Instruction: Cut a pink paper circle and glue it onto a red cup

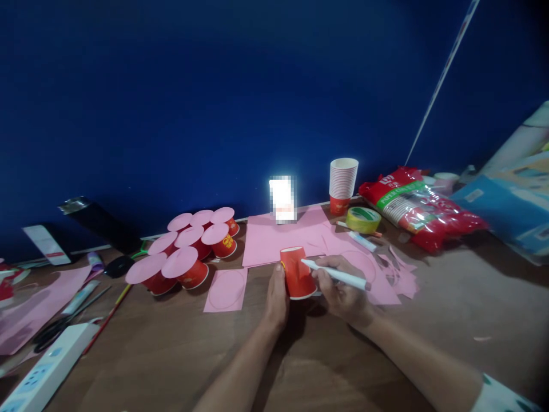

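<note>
A red paper cup (297, 276) is held above the table in front of me, its white rim up. My left hand (278, 294) is wrapped round the cup's left side. In my right hand (343, 289) is a white marker pen (338, 274), gripped like a pencil. Its tip points left and lies at or very near the cup's upper right side; I cannot tell whether it touches. To the left of the cup lies a pink paper square (225, 290) with a circle drawn on it. Several red cups topped with pink paper discs (185, 262) stand further left.
Pink paper sheets (261, 243) lie behind the cup, with cut scraps (398, 272) to the right. A cup stack (343, 183), yellow tape roll (363, 220) and red plastic package (418, 206) sit at the back right. A power strip (51, 363) and scissors (60, 329) lie at left.
</note>
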Motion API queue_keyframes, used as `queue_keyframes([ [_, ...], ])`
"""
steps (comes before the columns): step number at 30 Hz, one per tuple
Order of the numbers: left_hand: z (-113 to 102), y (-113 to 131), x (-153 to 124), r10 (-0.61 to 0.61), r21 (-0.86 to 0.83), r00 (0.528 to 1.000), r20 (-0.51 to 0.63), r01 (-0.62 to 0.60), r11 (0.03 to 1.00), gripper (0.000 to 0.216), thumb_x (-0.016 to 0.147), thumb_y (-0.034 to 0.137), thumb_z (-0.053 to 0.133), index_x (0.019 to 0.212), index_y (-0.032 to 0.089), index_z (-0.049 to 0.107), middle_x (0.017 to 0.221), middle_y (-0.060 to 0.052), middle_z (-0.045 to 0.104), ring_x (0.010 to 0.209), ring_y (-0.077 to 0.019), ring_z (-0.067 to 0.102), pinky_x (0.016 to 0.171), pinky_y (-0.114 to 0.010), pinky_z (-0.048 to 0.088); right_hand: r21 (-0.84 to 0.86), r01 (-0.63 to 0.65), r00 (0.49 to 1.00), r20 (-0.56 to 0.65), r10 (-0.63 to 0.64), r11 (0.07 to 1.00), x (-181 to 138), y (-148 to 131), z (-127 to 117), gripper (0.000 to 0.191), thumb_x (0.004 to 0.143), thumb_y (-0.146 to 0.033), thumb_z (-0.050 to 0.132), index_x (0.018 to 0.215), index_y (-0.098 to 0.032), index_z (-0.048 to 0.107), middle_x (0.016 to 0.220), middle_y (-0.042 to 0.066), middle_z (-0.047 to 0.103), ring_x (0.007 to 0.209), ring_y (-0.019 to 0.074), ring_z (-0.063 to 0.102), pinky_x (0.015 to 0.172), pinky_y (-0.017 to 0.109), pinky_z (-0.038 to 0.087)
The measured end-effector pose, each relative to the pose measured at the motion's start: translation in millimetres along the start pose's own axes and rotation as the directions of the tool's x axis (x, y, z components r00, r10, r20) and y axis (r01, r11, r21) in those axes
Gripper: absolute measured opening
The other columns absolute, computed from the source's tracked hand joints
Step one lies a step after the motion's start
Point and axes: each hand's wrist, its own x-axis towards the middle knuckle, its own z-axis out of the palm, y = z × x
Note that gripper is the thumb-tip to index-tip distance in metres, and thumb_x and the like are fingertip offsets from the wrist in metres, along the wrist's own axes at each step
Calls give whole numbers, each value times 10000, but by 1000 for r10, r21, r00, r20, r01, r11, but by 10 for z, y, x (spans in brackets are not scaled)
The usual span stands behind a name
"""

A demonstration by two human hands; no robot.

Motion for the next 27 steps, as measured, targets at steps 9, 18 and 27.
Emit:
queue_keyframes([
  [9,3,-4,2,28,-29,999,-27,-28,999,482,879,541,407,878,144,682,898,-83,704,824,-211,595,776,-308,455,-38,53,999,5,-53,998,18,-22,0,94,869,-160,527,934,-202,581,721,13,680,624,144,667,563,245,540],
  [18,7,-36,8,10,-34,999,-31,-12,999,492,872,554,417,872,136,678,882,-82,702,811,-210,598,786,-313,456,-14,71,997,24,-71,997,11,-21,6,122,853,-132,541,942,-206,580,745,12,675,648,138,659,594,243,544],
  [27,-4,-15,1,27,-12,999,-32,-27,1000,481,875,554,414,849,155,682,867,-72,698,801,-208,589,778,-312,449,-21,68,998,12,-68,997,7,-6,9,126,859,-133,536,951,-204,586,757,17,683,667,146,669,602,251,543],
])
